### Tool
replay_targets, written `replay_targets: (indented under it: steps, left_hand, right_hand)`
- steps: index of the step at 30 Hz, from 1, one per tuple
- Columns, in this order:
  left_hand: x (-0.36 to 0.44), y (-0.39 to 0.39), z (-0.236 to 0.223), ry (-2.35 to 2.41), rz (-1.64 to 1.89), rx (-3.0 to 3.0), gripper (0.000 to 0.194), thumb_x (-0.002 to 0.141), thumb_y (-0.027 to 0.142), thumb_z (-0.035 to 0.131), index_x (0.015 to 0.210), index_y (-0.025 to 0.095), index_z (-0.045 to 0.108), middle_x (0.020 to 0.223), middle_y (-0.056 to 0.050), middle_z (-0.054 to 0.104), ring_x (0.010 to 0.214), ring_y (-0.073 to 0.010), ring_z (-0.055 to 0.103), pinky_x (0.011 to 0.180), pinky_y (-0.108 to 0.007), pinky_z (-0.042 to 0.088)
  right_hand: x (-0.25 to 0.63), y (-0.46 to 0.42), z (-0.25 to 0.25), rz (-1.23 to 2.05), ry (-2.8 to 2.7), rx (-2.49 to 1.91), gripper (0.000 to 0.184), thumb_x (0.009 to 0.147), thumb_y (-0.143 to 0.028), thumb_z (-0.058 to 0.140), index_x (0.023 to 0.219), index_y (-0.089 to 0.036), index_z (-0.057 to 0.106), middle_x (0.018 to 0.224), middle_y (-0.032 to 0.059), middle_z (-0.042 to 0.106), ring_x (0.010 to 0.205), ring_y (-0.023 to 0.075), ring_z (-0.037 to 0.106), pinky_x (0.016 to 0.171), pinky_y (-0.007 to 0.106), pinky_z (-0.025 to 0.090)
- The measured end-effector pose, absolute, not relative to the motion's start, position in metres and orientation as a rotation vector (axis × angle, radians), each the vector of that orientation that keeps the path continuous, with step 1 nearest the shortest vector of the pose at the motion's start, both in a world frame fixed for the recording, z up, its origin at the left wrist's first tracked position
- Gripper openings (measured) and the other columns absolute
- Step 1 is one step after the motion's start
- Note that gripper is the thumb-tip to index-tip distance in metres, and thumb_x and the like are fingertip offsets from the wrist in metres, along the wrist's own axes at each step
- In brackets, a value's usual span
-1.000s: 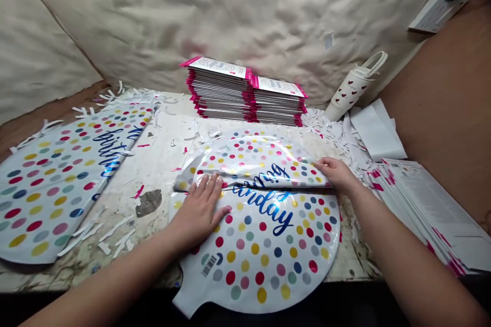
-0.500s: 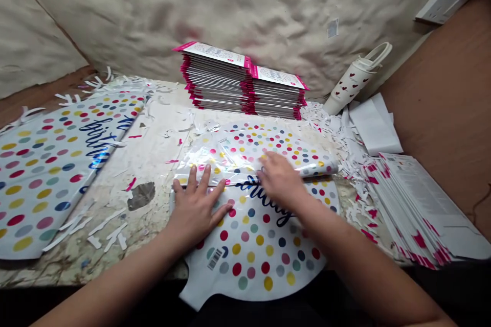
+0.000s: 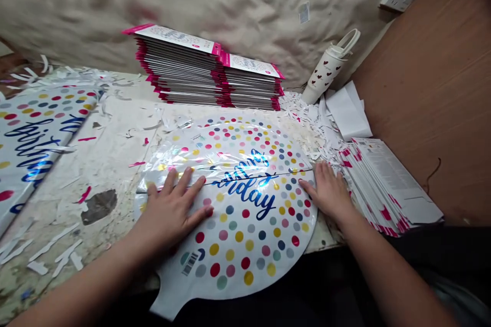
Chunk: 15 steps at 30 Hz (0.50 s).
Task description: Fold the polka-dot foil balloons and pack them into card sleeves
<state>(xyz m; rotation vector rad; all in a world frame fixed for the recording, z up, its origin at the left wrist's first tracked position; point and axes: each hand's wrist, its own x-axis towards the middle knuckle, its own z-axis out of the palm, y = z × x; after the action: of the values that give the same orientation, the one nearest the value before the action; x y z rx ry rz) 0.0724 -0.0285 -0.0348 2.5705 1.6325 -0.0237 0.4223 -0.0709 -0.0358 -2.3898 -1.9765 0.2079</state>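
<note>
Foil birthday balloon (image 3: 238,230) lying flat on tabletop (image 3: 111,153).
Left hand (image 3: 172,209) open, palm down on it; right hand (image 3: 328,189) open, fingertips at rim. Foil looks light, slippery; best held by rim.

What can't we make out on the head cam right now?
Head view:
- Lettering on the foil balloon: partly hidden by its folded-over top and the left hand
- Second foil balloon: cut off by the left edge
- Print on the top card of the stack: too small to read

Scarred white workbench (image 3: 115,133): polka-dot foil balloon (image 3: 245,235) flat near front edge, second foil balloon (image 3: 34,133) at left, stacked pink-edged packets (image 3: 180,66) behind, paper trimmings (image 3: 303,122) scattered.
</note>
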Motion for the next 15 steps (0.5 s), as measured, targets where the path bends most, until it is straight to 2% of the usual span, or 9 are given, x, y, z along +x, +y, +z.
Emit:
replay_targets:
  steps: [3,5,7,10,12,15]
  left_hand:
    - [0.106,-0.027,-0.031,1.562,0.058,2.606,0.076,0.081,0.064,0.030,0.140,0.015,0.030,0.149,-0.013,0.017,0.136,-0.0358,0.008,0.105,-0.057,0.011]
    - [0.128,-0.028,-0.030,1.484,0.022,2.597,0.083,0.080,0.067,0.030,0.142,0.013,0.023,0.149,-0.015,0.015,0.136,-0.0371,0.007,0.105,-0.057,0.012]
    - [0.141,-0.030,-0.032,1.450,-0.041,2.565,0.087,0.077,0.071,0.031,0.142,0.014,0.022,0.148,-0.017,0.014,0.135,-0.0410,0.005,0.102,-0.061,0.013]
    - [0.144,-0.033,-0.035,1.439,-0.059,2.539,0.090,0.074,0.074,0.031,0.143,0.016,0.021,0.149,-0.017,0.012,0.134,-0.0429,0.002,0.101,-0.064,0.011]
    - [0.141,-0.035,-0.036,1.436,-0.053,2.518,0.093,0.073,0.075,0.030,0.143,0.013,0.019,0.149,-0.017,0.011,0.134,-0.0431,0.002,0.101,-0.065,0.009]
    - [0.139,-0.034,-0.037,1.401,-0.028,2.522,0.097,0.072,0.076,0.031,0.142,0.010,0.022,0.148,-0.020,0.015,0.132,-0.0472,0.002,0.098,-0.069,0.007]
  right_hand:
    - [0.408,-0.088,-0.033,0.125,-2.165,-2.166,0.068,0.086,-0.059,0.029,0.142,-0.020,0.026,0.142,0.0130,0.033,0.132,0.0319,0.024,0.108,0.049,0.016]
    - [0.385,-0.087,-0.035,0.159,-2.217,-2.074,0.066,0.083,-0.064,0.033,0.138,-0.028,0.033,0.135,0.0125,0.042,0.126,0.0349,0.034,0.104,0.051,0.022]
    - [0.371,-0.076,-0.037,0.216,-2.051,-2.162,0.073,0.078,-0.069,0.037,0.138,-0.029,0.033,0.131,0.0146,0.046,0.122,0.0395,0.037,0.099,0.055,0.026]
    - [0.372,-0.053,-0.032,0.500,-1.640,-2.239,0.085,0.076,-0.070,0.038,0.144,-0.022,0.018,0.136,0.0158,0.040,0.126,0.0404,0.031,0.098,0.056,0.028]
    - [0.368,-0.040,-0.020,0.650,-1.449,-2.068,0.086,0.081,-0.065,0.035,0.145,-0.018,0.003,0.144,0.0134,0.030,0.132,0.0345,0.025,0.102,0.050,0.029]
    - [0.323,-0.030,0.008,0.609,-1.573,-1.680,0.081,0.088,-0.052,0.032,0.142,-0.016,-0.016,0.151,0.0077,0.012,0.137,0.0252,0.013,0.107,0.042,0.024]
